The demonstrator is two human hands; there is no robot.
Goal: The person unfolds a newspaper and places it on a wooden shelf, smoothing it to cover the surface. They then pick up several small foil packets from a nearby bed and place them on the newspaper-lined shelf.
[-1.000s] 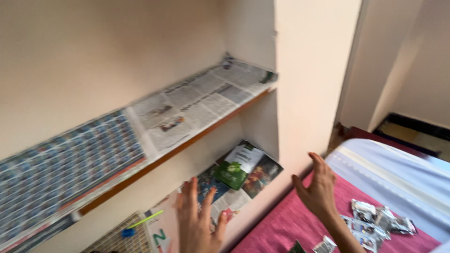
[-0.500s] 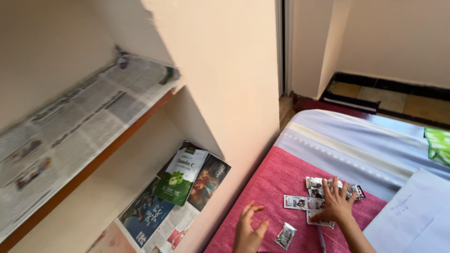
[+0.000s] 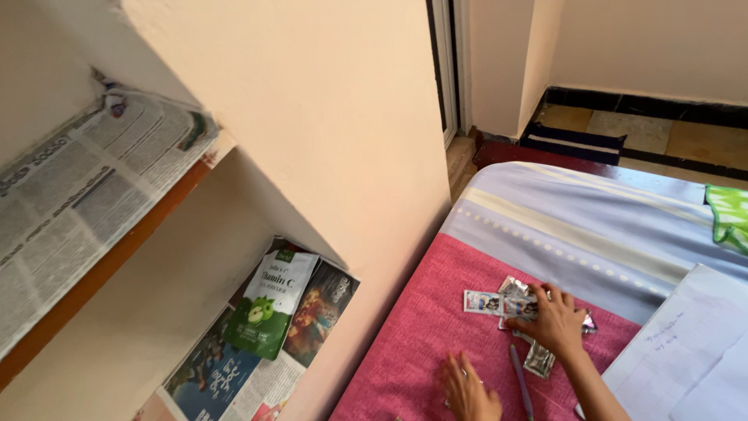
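My right hand (image 3: 555, 320) lies palm down on a small heap of silvery sachets (image 3: 499, 300) on a pink cloth (image 3: 425, 327) covering the bed. Its fingers cover some of the sachets; whether it grips any is unclear. My left hand (image 3: 467, 388) rests flat on the pink cloth near the bottom edge, fingers apart, with something small partly hidden under it. A pen (image 3: 520, 382) lies on the cloth between the two hands.
A wall niche at left has an upper shelf lined with newspaper (image 3: 70, 203) and a lower shelf holding a green pouch (image 3: 269, 308) on magazines. White paper sheets (image 3: 686, 351) lie at right. A blue striped bedsheet (image 3: 592, 218), green cloth (image 3: 728, 214) and tiled floor lie beyond.
The view swung from the wall shelves toward the bed. Both hands came down from the air onto the pink cloth, the right onto the sachets.
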